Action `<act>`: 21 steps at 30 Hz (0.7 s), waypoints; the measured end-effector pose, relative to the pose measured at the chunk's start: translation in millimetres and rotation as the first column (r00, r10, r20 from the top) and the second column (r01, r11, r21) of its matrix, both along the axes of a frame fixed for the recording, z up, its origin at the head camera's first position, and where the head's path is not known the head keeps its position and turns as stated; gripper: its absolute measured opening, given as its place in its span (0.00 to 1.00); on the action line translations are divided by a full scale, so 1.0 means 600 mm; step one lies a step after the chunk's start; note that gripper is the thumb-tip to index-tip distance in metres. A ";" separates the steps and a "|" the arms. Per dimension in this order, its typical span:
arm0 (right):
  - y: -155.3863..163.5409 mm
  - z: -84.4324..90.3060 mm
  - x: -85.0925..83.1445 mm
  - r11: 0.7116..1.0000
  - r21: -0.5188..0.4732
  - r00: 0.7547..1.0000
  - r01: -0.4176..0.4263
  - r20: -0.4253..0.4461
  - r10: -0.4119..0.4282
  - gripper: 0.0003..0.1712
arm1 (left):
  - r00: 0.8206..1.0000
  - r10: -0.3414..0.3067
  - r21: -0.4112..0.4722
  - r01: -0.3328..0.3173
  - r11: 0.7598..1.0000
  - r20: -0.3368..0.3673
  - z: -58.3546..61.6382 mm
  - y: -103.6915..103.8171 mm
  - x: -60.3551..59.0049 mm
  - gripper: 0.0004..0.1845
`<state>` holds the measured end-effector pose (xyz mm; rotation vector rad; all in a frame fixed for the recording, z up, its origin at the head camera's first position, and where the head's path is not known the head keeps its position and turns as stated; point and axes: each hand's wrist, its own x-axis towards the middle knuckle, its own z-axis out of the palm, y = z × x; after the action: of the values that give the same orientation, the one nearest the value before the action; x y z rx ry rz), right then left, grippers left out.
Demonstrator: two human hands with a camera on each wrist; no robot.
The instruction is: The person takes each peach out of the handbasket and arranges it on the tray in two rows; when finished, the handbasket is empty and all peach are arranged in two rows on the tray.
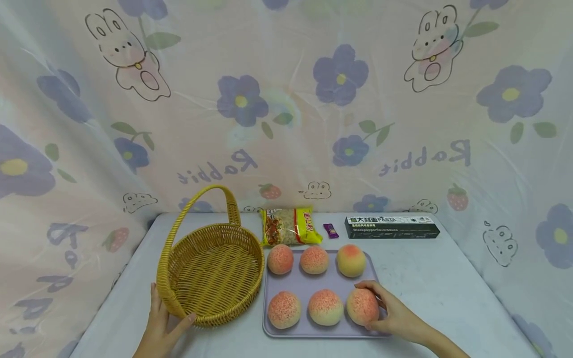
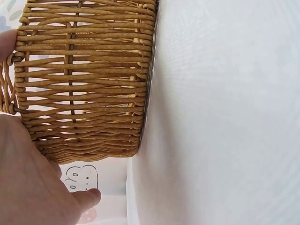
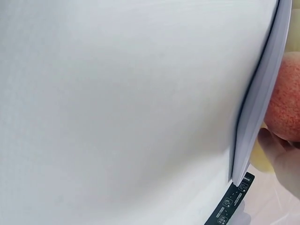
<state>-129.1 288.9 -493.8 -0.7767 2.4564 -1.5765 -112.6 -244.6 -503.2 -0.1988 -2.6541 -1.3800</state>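
Observation:
On the right front of the lilac tray (image 1: 295, 283) sits a pink-speckled peach (image 1: 361, 307). My right hand (image 1: 389, 315) grips it from the right, fingers over its far side and thumb near its front. In the right wrist view that peach (image 3: 287, 101) shows beside the raised-looking tray rim (image 3: 262, 98). To the left stands a round woven basket (image 1: 215, 278) with a tall arched handle (image 1: 179, 223). My left hand (image 1: 158, 325) touches the basket's near left side at the handle's foot, fingers spread. The left wrist view shows the basket's woven wall (image 2: 89, 84) with fingers at its rim.
Several other peaches lie on the tray in two rows, one of them a yellow peach (image 1: 351, 261) with a red top. Behind the tray are a yellow food packet (image 1: 288, 227), a small purple wrapped candy (image 1: 331, 230) and a black-and-white pasta box (image 1: 391, 227). A printed curtain (image 1: 286, 124) surrounds the table.

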 end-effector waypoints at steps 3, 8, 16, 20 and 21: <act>0.004 -0.002 0.001 1.000 0.009 1.000 -0.003 -0.006 0.003 0.45 | 1.000 0.004 -0.001 -0.004 1.000 0.018 0.001 0.000 0.000 0.53; 0.009 -0.001 0.004 0.999 0.053 0.999 0.007 0.038 -0.009 0.47 | 0.999 0.010 -0.008 -0.009 1.000 0.053 0.002 0.000 0.000 0.54; -0.009 0.028 -0.005 0.962 0.203 0.976 0.185 -0.154 -0.155 0.37 | 0.992 -0.049 -0.060 0.042 0.997 -0.114 0.009 -0.005 0.001 0.52; -0.041 0.050 -0.029 0.912 0.208 0.887 0.354 -0.385 -0.256 0.19 | 0.981 -0.060 -0.127 0.037 0.991 -0.184 0.031 -0.010 0.000 0.47; -0.050 0.055 -0.036 0.896 0.214 0.855 0.389 -0.446 -0.265 0.17 | 0.983 -0.057 -0.148 0.031 0.988 -0.175 0.041 -0.011 0.000 0.46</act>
<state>-150.4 258.6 -460.7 -0.7156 3.1857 -1.1640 -112.5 -251.0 -478.6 -0.3814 -2.6136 -1.1227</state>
